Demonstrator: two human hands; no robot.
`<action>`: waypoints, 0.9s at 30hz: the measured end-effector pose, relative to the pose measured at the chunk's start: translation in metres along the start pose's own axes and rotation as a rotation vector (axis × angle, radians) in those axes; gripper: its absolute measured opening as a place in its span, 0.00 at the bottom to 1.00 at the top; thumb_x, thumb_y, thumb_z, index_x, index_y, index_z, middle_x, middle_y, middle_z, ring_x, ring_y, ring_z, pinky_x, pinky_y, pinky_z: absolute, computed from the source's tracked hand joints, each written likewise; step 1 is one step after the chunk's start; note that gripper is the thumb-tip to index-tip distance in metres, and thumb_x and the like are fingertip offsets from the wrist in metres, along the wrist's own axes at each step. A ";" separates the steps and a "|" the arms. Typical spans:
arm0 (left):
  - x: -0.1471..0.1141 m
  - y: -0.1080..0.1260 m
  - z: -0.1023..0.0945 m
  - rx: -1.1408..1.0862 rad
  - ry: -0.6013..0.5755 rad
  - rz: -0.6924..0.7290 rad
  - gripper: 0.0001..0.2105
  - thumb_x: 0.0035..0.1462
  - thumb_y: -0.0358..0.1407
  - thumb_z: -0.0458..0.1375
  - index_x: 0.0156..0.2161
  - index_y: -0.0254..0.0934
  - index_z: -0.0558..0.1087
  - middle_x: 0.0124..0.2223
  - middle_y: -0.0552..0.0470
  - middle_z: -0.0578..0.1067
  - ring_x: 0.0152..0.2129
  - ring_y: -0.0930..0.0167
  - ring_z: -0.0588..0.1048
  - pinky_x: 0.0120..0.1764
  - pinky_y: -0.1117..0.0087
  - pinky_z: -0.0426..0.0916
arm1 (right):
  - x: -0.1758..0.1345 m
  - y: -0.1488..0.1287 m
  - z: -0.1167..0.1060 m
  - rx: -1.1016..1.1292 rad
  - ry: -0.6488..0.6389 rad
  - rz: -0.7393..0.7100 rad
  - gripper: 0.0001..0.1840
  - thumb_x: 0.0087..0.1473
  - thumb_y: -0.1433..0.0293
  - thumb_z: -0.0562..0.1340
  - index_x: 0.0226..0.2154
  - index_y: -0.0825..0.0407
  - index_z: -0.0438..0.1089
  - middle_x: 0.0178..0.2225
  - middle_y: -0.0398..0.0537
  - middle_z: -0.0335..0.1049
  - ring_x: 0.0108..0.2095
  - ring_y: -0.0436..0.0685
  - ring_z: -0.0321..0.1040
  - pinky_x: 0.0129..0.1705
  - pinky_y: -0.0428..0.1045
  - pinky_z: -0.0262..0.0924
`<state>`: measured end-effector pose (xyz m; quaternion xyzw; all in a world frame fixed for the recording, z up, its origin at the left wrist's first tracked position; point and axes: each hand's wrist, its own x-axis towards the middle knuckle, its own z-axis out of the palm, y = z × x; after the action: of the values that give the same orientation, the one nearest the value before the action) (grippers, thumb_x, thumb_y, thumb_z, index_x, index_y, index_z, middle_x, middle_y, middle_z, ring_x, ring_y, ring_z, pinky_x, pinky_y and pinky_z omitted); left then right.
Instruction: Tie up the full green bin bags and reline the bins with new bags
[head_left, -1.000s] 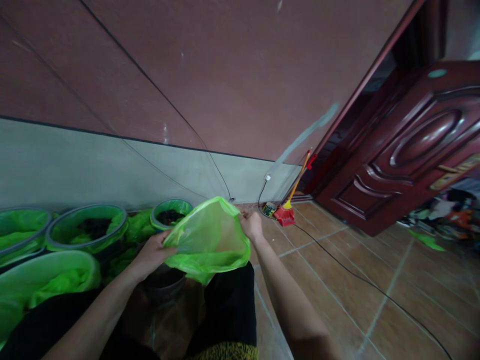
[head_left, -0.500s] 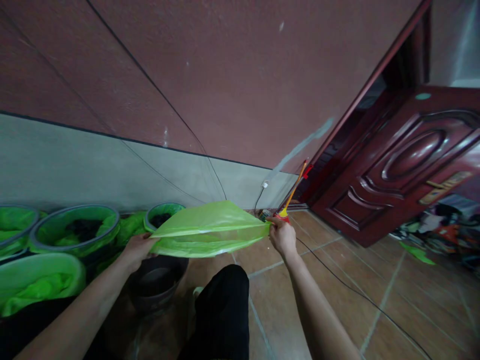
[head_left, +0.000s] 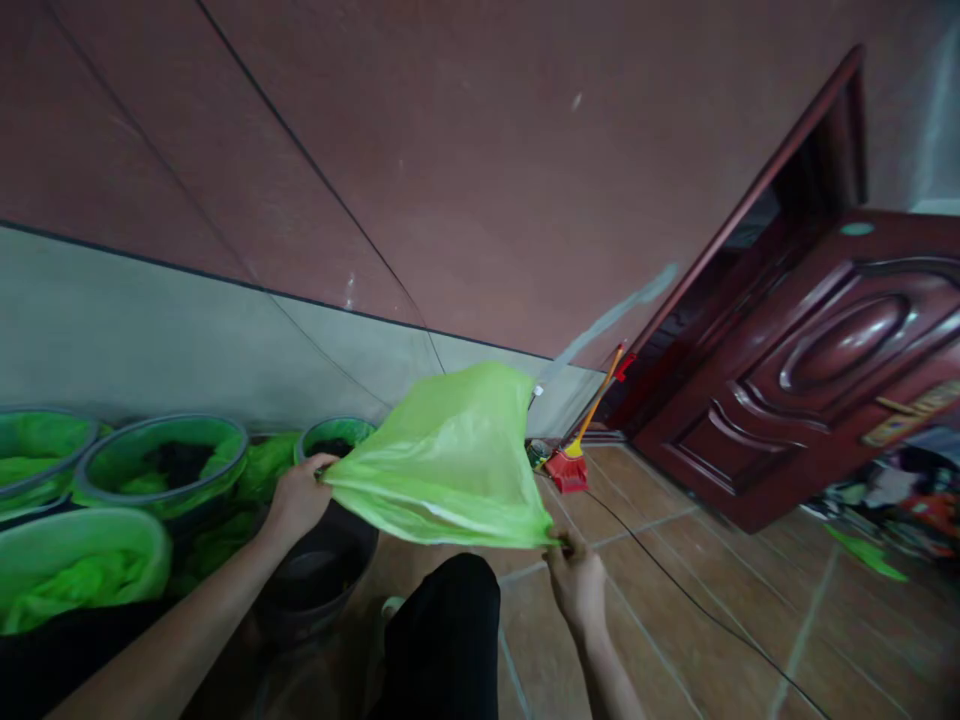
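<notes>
A thin green plastic bag (head_left: 450,440) is stretched between my two hands, its far side billowing up toward the wall. My left hand (head_left: 298,497) pinches one corner of its near edge, above the dark bucket (head_left: 322,575). At the other end, my right hand (head_left: 576,580) grips the opposite corner over the tiled floor. The near edge of the bag looks parted, with a fold hanging below. The fingertips of both hands are partly hidden by the plastic.
Several tubs with green liners, among them a grey-rimmed tub (head_left: 161,495) and a pale green basin (head_left: 161,550), stand at left. A red broom (head_left: 568,470) leans near the open door (head_left: 825,370). A black cable (head_left: 675,580) crosses the floor.
The bag has filled out and risen at its far side. My right hand has come down and nearer to me; my left hand has shifted slightly to the right. Both keep their grip.
</notes>
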<state>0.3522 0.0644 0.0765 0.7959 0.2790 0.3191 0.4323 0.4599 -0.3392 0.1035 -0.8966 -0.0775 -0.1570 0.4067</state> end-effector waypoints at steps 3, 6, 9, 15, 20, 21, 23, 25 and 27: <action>0.001 -0.010 0.005 -0.134 -0.010 -0.185 0.14 0.39 0.32 0.55 0.33 0.40 0.79 0.32 0.49 0.82 0.29 0.62 0.80 0.33 0.66 0.73 | -0.002 0.008 -0.001 0.100 0.004 0.046 0.14 0.46 0.59 0.58 0.30 0.52 0.73 0.23 0.51 0.75 0.25 0.61 0.74 0.28 0.49 0.63; -0.007 -0.025 0.010 -0.293 -0.035 -0.359 0.13 0.39 0.30 0.57 0.33 0.38 0.77 0.28 0.51 0.80 0.23 0.66 0.77 0.29 0.67 0.72 | -0.007 0.012 0.006 0.022 -0.108 0.039 0.12 0.46 0.61 0.58 0.25 0.50 0.71 0.19 0.47 0.72 0.22 0.60 0.72 0.26 0.48 0.61; -0.016 -0.036 0.010 -0.520 0.007 -0.512 0.10 0.39 0.27 0.58 0.31 0.37 0.75 0.25 0.53 0.77 0.20 0.71 0.75 0.28 0.70 0.72 | -0.015 0.011 0.018 0.007 -0.112 0.040 0.12 0.48 0.62 0.56 0.27 0.50 0.72 0.20 0.47 0.73 0.23 0.60 0.72 0.27 0.48 0.60; -0.012 -0.036 -0.009 -0.780 0.114 -0.649 0.10 0.38 0.22 0.58 0.29 0.34 0.73 0.25 0.54 0.76 0.22 0.74 0.74 0.28 0.74 0.72 | -0.021 -0.008 0.040 0.264 -0.073 0.108 0.13 0.47 0.60 0.60 0.28 0.53 0.73 0.36 0.57 0.78 0.29 0.59 0.73 0.25 0.48 0.63; -0.009 -0.037 -0.027 -0.767 0.091 -0.640 0.12 0.39 0.20 0.60 0.31 0.33 0.76 0.25 0.54 0.77 0.20 0.74 0.74 0.25 0.77 0.69 | -0.024 -0.032 0.042 0.705 0.026 0.111 0.13 0.45 0.62 0.66 0.22 0.54 0.66 0.55 0.58 0.70 0.18 0.43 0.60 0.19 0.44 0.55; -0.009 -0.038 -0.029 -0.746 0.084 -0.636 0.11 0.39 0.20 0.60 0.31 0.33 0.76 0.24 0.54 0.77 0.19 0.74 0.73 0.24 0.77 0.69 | -0.025 -0.037 0.041 0.781 0.015 0.108 0.13 0.45 0.63 0.66 0.22 0.54 0.65 0.53 0.56 0.73 0.17 0.42 0.57 0.19 0.44 0.54; -0.007 -0.039 -0.032 -0.710 0.076 -0.636 0.10 0.41 0.19 0.60 0.30 0.32 0.76 0.23 0.54 0.76 0.18 0.75 0.73 0.22 0.78 0.68 | -0.027 -0.045 0.038 0.897 -0.039 0.091 0.11 0.46 0.65 0.67 0.24 0.53 0.65 0.44 0.51 0.76 0.17 0.43 0.58 0.20 0.44 0.55; -0.004 -0.039 -0.034 -0.718 0.078 -0.650 0.09 0.43 0.18 0.60 0.29 0.31 0.76 0.22 0.54 0.76 0.18 0.75 0.72 0.22 0.78 0.68 | -0.031 -0.050 0.034 0.920 -0.104 0.057 0.09 0.47 0.66 0.67 0.26 0.52 0.67 0.35 0.45 0.76 0.18 0.46 0.61 0.23 0.45 0.58; 0.000 -0.041 -0.035 -0.757 0.072 -0.668 0.09 0.44 0.17 0.59 0.30 0.31 0.75 0.23 0.54 0.76 0.19 0.75 0.74 0.23 0.78 0.70 | -0.039 -0.052 0.028 0.836 -0.131 0.009 0.05 0.50 0.67 0.66 0.28 0.51 0.72 0.29 0.43 0.74 0.20 0.48 0.65 0.25 0.46 0.62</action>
<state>0.3195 0.1017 0.0553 0.4390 0.3979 0.2694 0.7592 0.4155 -0.2846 0.1094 -0.6630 -0.1562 -0.0531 0.7303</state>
